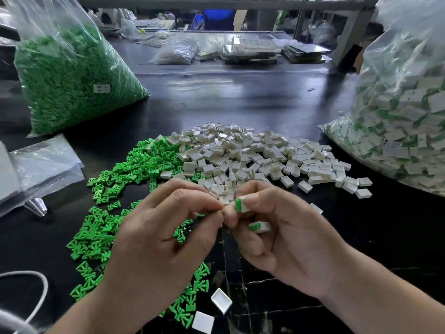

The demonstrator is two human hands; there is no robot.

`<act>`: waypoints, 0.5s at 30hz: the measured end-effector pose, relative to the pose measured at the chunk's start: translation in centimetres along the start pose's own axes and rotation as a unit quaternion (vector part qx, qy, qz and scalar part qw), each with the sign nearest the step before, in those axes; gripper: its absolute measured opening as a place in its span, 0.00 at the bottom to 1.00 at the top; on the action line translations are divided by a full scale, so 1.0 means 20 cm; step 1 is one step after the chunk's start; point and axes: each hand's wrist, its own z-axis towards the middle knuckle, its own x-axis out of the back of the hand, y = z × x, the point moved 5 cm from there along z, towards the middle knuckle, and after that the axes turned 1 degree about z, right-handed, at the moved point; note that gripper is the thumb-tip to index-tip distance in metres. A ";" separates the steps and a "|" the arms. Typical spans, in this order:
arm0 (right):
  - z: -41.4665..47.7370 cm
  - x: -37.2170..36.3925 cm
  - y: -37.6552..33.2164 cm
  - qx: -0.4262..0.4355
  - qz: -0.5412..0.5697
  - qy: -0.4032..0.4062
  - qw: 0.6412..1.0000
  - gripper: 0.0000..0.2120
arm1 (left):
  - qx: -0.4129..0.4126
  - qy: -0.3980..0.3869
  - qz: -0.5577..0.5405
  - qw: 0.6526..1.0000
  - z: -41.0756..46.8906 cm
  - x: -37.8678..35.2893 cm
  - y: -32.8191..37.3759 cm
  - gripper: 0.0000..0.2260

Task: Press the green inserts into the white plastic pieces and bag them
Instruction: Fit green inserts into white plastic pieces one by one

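Observation:
My right hand (286,227) pinches a white plastic piece with a green insert (242,204) at its fingertips and keeps a second assembled piece (260,227) tucked under its curled fingers. My left hand (166,232) meets it fingertip to fingertip, pinching at the edge of the upper piece. Behind the hands lies a heap of loose white pieces (260,155). To its left spreads a pile of loose green inserts (113,196). At the right stands a clear bag of assembled pieces (404,131).
A big clear bag of green inserts (69,80) stands at the back left. Flat empty plastic bags (45,165) lie at the left edge. Two white pieces (221,300) lie near the front, by a white cable (38,300). The tabletop (240,102) is black and shiny.

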 end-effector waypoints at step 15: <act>0.00 -0.09 0.12 -0.026 -0.799 -0.097 0.593 0.20 | 0.151 -0.439 0.281 0.840 -0.20 -0.12 -0.24 0.25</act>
